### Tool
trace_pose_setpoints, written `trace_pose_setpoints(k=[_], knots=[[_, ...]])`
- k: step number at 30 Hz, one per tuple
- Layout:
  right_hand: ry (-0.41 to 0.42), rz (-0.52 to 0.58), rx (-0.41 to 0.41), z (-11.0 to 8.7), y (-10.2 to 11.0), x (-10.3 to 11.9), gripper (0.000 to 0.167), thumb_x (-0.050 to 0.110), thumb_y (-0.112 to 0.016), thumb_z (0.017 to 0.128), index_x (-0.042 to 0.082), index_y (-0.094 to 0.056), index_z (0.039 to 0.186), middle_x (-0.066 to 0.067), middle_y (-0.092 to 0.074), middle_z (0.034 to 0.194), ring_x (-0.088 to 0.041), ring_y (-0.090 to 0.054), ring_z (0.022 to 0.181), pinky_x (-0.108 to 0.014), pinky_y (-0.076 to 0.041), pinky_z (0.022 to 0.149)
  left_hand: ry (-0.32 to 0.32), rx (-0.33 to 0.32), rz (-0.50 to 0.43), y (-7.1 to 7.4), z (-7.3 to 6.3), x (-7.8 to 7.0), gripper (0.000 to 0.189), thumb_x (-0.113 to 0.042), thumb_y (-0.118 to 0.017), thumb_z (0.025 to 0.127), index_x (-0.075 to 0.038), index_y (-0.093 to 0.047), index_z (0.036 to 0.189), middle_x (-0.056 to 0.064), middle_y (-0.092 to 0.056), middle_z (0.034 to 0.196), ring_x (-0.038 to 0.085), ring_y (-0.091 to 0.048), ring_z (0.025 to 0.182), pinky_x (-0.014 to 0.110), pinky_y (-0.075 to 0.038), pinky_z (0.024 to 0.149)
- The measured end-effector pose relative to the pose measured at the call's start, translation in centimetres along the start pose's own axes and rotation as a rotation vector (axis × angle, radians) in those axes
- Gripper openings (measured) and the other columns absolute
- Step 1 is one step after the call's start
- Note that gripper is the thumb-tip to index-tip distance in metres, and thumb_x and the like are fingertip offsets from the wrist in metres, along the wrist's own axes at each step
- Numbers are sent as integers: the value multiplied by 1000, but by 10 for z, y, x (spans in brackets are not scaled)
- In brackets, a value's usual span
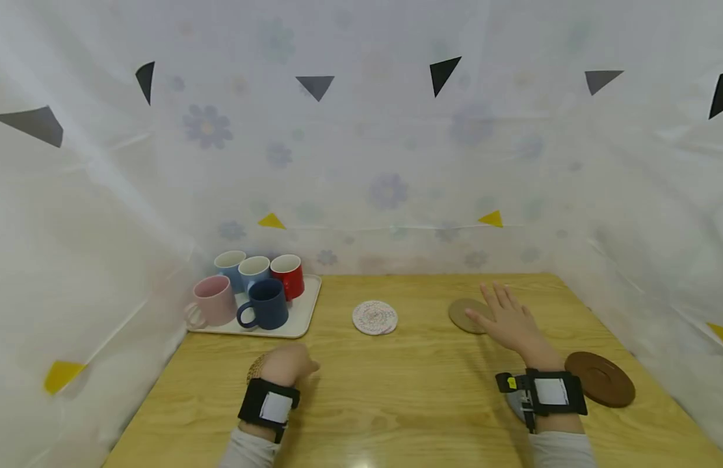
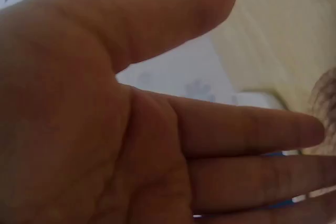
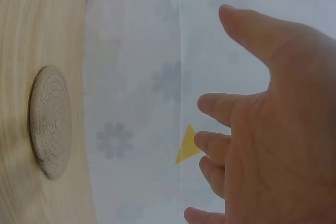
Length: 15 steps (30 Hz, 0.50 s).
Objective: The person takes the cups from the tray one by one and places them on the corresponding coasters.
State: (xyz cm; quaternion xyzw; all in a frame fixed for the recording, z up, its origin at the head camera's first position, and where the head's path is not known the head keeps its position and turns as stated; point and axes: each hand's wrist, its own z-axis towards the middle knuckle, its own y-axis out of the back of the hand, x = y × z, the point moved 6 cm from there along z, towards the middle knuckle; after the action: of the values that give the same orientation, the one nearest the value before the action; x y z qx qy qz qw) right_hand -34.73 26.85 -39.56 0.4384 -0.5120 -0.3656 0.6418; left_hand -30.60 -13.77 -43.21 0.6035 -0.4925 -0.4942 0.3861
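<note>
My left hand (image 1: 285, 365) hovers at the left of the table, partly covering a brown woven coaster (image 1: 255, 369). In the left wrist view its fingers are straight, the thumb apart from them, and the palm holds nothing; the coaster's edge (image 2: 331, 103) shows past the fingertips. On the other side my right hand (image 1: 510, 323) is raised with spread fingers, its thumb overlapping a round tan coaster (image 1: 463, 315) in the head view. That same coaster (image 3: 51, 123) lies flat on the wood in the right wrist view, apart from the bare fingers.
A white tray (image 1: 308, 305) at the back left bears a pink mug (image 1: 216, 304), a dark blue mug (image 1: 270, 307), a red mug (image 1: 292, 283) and two light blue ones. A white speckled coaster (image 1: 375, 318) lies mid-table. Beside my right wrist are a brown disc (image 1: 600, 379) and a half-hidden grey one (image 1: 515, 404).
</note>
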Motion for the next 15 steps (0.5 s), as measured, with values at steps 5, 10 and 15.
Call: trace_pose_setpoints(k=[5, 10, 15], knots=[[3, -11, -4, -1, 1, -1, 87, 62, -41, 96, 6, -11, 156, -28, -3, 160, -50, 0, 147, -77, -7, 106, -11, -8, 20, -11, 2, -9, 36, -38, -71, 85, -2, -71, 80, 7, -67, 80, 21, -59, 70, 41, -51, 70], [1, -29, -1, -1, 2, -1, 86, 59, -42, 97, 6, -11, 156, -27, -3, 160, -50, -1, 147, -77, -8, 107, -81, -5, 63, -20, 7, -31, 37, -40, -71, 84, -7, -68, 69, 5, -65, 74, 19, -55, 65, 41, -49, 68], [1, -24, 7, 0, 1, 1, 87, 60, -42, 96, 5, -11, 156, -27, -4, 160, -50, 0, 147, -76, -8, 107, -175, -79, 116, -23, 15, -49, 42, -45, -73, 81, -6, -67, 66, 8, -69, 79, 24, -64, 72, 42, -53, 69]])
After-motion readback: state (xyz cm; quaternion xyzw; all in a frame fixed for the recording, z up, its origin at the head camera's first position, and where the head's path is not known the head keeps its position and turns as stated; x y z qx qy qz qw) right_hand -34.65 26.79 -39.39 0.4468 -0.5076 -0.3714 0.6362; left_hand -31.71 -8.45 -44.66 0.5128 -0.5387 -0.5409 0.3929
